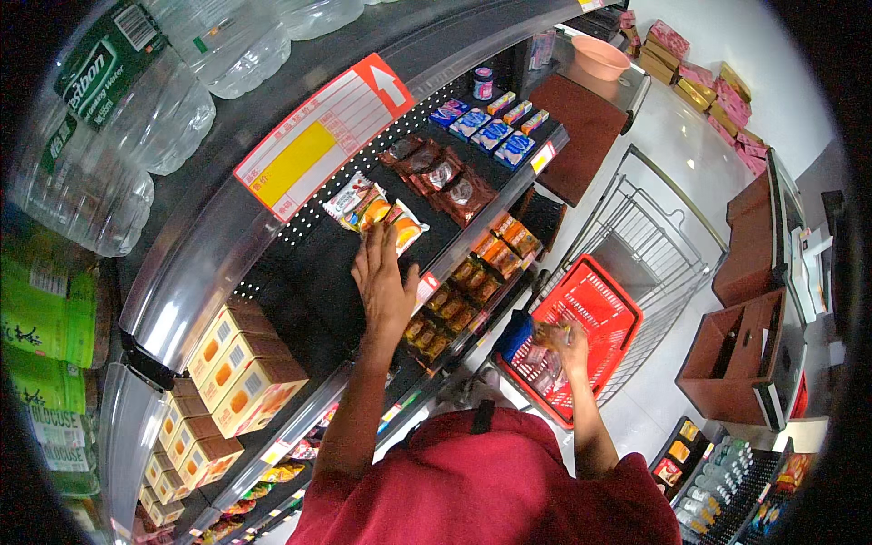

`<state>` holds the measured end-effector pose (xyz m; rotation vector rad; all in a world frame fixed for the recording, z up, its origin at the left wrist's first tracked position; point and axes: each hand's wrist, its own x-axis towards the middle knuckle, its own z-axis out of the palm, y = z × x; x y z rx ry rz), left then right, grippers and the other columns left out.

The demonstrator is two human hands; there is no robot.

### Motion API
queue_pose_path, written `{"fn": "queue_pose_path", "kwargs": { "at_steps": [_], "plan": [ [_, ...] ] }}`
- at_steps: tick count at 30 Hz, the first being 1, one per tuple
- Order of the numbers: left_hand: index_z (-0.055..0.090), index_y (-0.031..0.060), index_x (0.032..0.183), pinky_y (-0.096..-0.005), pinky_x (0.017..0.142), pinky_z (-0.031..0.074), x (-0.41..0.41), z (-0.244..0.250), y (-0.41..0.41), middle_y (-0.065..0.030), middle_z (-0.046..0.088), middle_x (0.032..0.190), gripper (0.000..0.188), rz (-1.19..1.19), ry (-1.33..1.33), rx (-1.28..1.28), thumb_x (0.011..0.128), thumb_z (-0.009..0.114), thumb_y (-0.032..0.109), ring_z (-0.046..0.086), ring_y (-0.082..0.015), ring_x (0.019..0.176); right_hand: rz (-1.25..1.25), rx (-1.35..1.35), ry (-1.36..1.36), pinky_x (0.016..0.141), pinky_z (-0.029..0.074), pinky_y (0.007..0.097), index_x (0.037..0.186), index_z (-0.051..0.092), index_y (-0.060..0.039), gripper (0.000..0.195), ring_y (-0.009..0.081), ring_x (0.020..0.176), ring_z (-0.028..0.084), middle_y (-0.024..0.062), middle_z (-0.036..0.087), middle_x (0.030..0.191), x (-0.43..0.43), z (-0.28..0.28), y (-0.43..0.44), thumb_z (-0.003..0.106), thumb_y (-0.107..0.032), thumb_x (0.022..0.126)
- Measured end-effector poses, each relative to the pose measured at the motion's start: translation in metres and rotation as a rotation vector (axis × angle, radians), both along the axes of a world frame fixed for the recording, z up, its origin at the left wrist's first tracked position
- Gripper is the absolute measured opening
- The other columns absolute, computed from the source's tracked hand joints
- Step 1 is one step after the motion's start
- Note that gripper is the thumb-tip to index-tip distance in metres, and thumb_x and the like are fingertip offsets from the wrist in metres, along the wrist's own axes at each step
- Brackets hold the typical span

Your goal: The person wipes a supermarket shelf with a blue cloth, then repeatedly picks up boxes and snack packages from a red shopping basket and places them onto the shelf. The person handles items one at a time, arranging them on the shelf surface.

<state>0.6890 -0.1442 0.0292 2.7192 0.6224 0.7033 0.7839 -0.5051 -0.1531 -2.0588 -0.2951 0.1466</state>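
My left hand (383, 283) reaches over the black shelf, thumb spread and fingertips on the lower edge of two wrapped bun packets. The nearer packet (407, 230) is partly under my fingers; the other packet (359, 203) lies just behind it. Neither is lifted. My right hand (571, 346) is over the red plastic basket (606, 293), fingers bent. A small brown-gold item (545, 334) shows at its fingertips, too blurred to tell whether it is gripped. Beside it is a dark blue item (514, 337). Pinkish packets (541, 361) lie in the basket.
The basket sits at a metal shopping cart (654, 225) on my right. Brown wrapped packets (443, 177) and blue-white boxes (490, 133) stand farther along the shelf. A clear shelf guard with a price card (320, 136) overhangs it. Stacked cartons (248, 381) are at left.
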Motion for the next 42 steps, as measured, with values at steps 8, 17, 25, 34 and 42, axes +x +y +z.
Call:
{"fn": "queue_pose_path", "kwargs": {
  "at_steps": [8, 17, 25, 34, 42],
  "plan": [
    [0.041, 0.0097, 0.148, -0.0511, 0.113, 0.028, 0.002, -0.012, 0.018, -0.0123, 0.046, 0.144, 0.072, -0.023, 0.112, 0.002, 0.082, 0.070, 0.007, 0.039, -0.0357, 0.135, -0.113, -0.359, 0.078, 0.078, 0.054, 0.0372, 0.102, 0.068, -0.0030, 0.033, 0.0264, 0.089, 0.069, 0.0146, 0.071, 0.096, -0.044, -0.161, -0.119, 0.082, -0.009, 0.073],
    [0.043, 0.0088, 0.148, -0.0533, 0.112, 0.028, -0.064, -0.004, 0.009, -0.0197, 0.041, 0.150, 0.066, 0.048, -0.122, -0.168, 0.087, 0.068, 0.012, 0.042, -0.0400, 0.133, 0.065, -0.149, 0.138, 0.078, 0.054, 0.0365, 0.111, 0.066, -0.0001, 0.028, 0.0227, 0.088, 0.069, 0.0143, 0.071, 0.096, -0.011, 0.004, 0.019, 0.070, -0.005, 0.085],
    [0.044, 0.0073, 0.147, -0.0378, 0.090, 0.053, -0.074, -0.044, 0.024, -0.0171, 0.065, 0.123, 0.063, 0.160, -0.312, -0.704, 0.091, 0.072, 0.014, 0.064, -0.0236, 0.107, 0.503, 0.198, -0.470, 0.086, 0.051, 0.0425, 0.129, 0.060, -0.0042, 0.044, 0.0337, 0.095, 0.064, 0.0178, 0.068, 0.107, 0.003, 0.179, 0.207, 0.073, -0.015, 0.089],
    [0.045, 0.0096, 0.146, -0.0298, 0.080, 0.053, -0.059, -0.042, 0.013, -0.0078, 0.068, 0.108, 0.064, 0.059, -0.401, -0.747, 0.088, 0.072, 0.004, 0.066, -0.0143, 0.092, 0.567, 0.202, -0.179, 0.090, 0.049, 0.0387, 0.145, 0.042, -0.0035, 0.069, 0.0260, 0.102, 0.063, 0.0156, 0.065, 0.115, -0.017, 0.173, 0.262, 0.076, -0.016, 0.087],
    [0.042, 0.0079, 0.149, -0.0404, 0.102, 0.045, -0.036, -0.002, -0.030, -0.0162, 0.061, 0.131, 0.066, -0.279, -0.261, -0.775, 0.091, 0.072, 0.015, 0.059, -0.0263, 0.118, 0.346, 0.646, 0.519, 0.083, 0.053, 0.0280, 0.122, 0.060, 0.0025, 0.042, 0.0147, 0.096, 0.065, 0.0075, 0.069, 0.111, 0.005, 0.141, 0.154, 0.077, -0.016, 0.089]
  ]
}}
